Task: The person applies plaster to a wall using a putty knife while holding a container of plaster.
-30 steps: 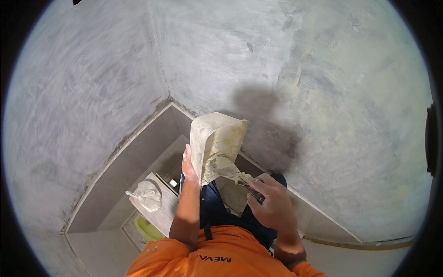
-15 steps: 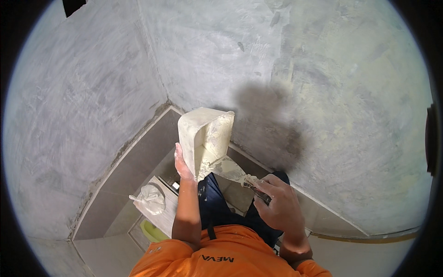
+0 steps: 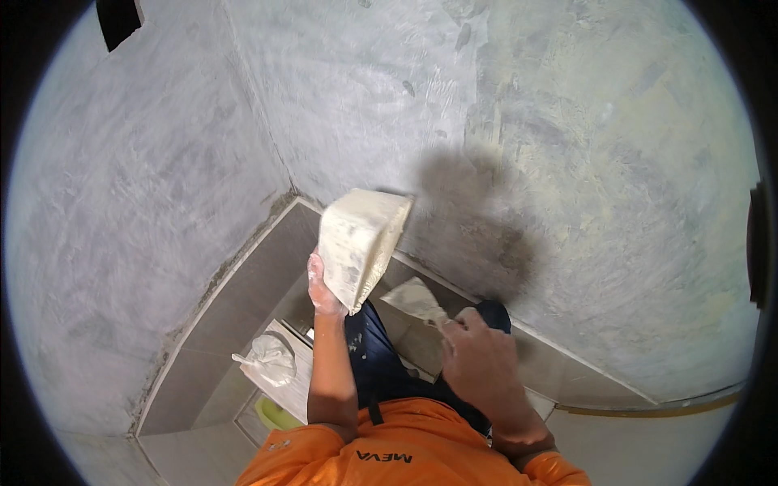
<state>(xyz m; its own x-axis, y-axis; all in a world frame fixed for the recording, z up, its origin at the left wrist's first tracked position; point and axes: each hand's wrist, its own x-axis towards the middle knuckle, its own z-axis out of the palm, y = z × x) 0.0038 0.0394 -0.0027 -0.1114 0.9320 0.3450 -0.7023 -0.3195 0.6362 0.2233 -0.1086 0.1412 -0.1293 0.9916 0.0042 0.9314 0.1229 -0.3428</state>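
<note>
My left hand (image 3: 321,288), dusted with white, is wrapped around the near left side of a white plaster trough (image 3: 355,236). The trough is tilted so that its smeared outer side shows, and its inside is mostly hidden. Closed around the handle of a putty knife (image 3: 413,300) is my right hand (image 3: 484,356). The knife's blade is coated with pale filler and points up and left, a little apart from the trough's lower right edge.
Grey, patchily skimmed walls (image 3: 381,105) meet in a corner ahead, above a band of grey tiles (image 3: 251,279). Lower left, a tied white bag (image 3: 271,360) lies on a light board (image 3: 285,387), with a yellow-green object (image 3: 275,415) beside it. A dark opening (image 3: 120,23) is upper left.
The trough has turned so its outer side faces me and its inside is mostly out of sight. The putty knife has come out of the trough and away from it.
</note>
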